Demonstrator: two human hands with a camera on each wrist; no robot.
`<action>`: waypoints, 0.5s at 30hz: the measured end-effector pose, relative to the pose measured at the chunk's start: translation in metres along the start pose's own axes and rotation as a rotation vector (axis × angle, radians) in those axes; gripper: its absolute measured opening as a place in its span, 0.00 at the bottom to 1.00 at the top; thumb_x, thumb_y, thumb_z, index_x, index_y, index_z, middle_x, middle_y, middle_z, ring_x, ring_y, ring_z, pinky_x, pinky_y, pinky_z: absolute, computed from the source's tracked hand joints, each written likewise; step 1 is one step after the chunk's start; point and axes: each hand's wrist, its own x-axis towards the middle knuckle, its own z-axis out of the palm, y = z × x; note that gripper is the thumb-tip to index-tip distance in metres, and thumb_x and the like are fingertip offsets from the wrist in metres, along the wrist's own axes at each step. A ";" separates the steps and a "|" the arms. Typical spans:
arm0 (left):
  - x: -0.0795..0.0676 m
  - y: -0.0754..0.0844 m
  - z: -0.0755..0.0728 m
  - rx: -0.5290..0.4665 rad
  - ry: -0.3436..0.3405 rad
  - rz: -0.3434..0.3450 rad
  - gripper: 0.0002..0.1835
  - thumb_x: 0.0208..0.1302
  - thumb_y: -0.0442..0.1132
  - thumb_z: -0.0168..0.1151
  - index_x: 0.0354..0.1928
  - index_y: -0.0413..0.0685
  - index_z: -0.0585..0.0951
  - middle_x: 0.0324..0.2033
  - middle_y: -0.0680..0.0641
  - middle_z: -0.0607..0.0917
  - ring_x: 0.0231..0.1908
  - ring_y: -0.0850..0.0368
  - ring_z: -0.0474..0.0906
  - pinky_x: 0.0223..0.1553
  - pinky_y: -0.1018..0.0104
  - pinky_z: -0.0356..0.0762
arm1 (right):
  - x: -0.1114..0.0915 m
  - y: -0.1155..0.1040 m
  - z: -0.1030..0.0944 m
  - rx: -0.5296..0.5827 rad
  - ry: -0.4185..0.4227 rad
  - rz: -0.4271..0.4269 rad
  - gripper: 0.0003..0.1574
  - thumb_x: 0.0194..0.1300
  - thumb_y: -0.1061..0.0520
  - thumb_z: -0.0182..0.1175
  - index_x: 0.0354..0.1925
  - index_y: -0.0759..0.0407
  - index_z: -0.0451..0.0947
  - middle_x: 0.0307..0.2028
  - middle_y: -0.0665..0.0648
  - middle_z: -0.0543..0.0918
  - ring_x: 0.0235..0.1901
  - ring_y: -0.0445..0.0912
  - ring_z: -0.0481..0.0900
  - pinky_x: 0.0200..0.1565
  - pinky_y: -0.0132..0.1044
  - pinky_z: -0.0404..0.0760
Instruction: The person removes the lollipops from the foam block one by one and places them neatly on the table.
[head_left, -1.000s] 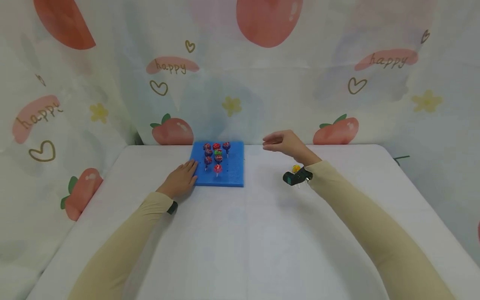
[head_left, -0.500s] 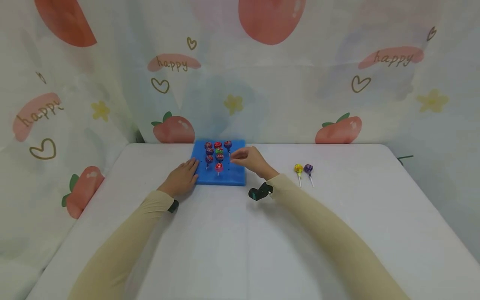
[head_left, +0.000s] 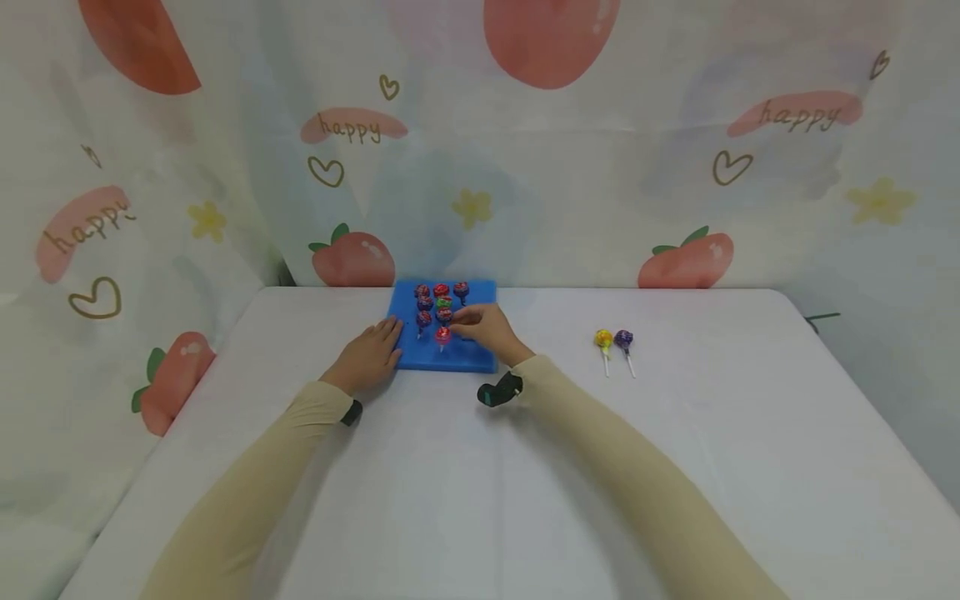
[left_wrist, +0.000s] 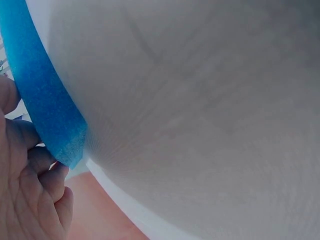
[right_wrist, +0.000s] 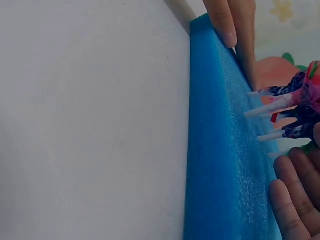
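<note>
Several wrapped lollipops stand upright in a blue foam board [head_left: 480,358], among them a pink one [head_left: 442,335], a green one [head_left: 444,302] and a dark red-and-blue one [head_left: 423,318]. My left hand [head_left: 363,358] rests on the board's left edge, its fingers over the rim; the left wrist view shows this hand [left_wrist: 32,175] against the foam's side. My right hand [head_left: 486,329] is over the board's right part, thumb and fingertips at a dark lollipop [head_left: 444,316]. In the right wrist view, a digit meets a dark blue wrapper [right_wrist: 300,131] at the frame edge; any pinch is hidden.
On the white table [head_left: 420,500] to the right lie a yellow lollipop [head_left: 603,338] and a purple lollipop [head_left: 624,338], side by side. A printed curtain [head_left: 555,183] hangs behind the table.
My right hand has moved left from beyond the board to the standing lollipops, uncovering the two loose ones on the table. My left hand has stayed on the board's edge.
</note>
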 end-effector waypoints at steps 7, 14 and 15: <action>0.001 -0.001 0.001 -0.001 -0.002 0.007 0.31 0.73 0.46 0.40 0.70 0.33 0.54 0.71 0.35 0.56 0.72 0.42 0.51 0.71 0.50 0.52 | 0.003 -0.001 0.008 0.027 -0.003 0.029 0.19 0.63 0.61 0.60 0.52 0.66 0.77 0.49 0.65 0.83 0.50 0.53 0.81 0.53 0.42 0.80; 0.001 -0.001 0.001 0.010 0.012 0.010 0.31 0.73 0.46 0.40 0.70 0.34 0.54 0.71 0.35 0.56 0.71 0.42 0.52 0.71 0.50 0.52 | 0.007 0.000 0.014 0.022 -0.001 0.043 0.20 0.64 0.64 0.58 0.54 0.66 0.76 0.51 0.65 0.81 0.52 0.53 0.79 0.54 0.42 0.80; 0.000 -0.001 0.001 0.011 0.014 0.009 0.31 0.73 0.46 0.40 0.70 0.34 0.54 0.71 0.35 0.56 0.71 0.42 0.52 0.71 0.50 0.52 | 0.007 0.000 0.015 0.023 0.001 0.043 0.20 0.64 0.64 0.57 0.54 0.67 0.76 0.51 0.65 0.81 0.52 0.53 0.79 0.54 0.42 0.80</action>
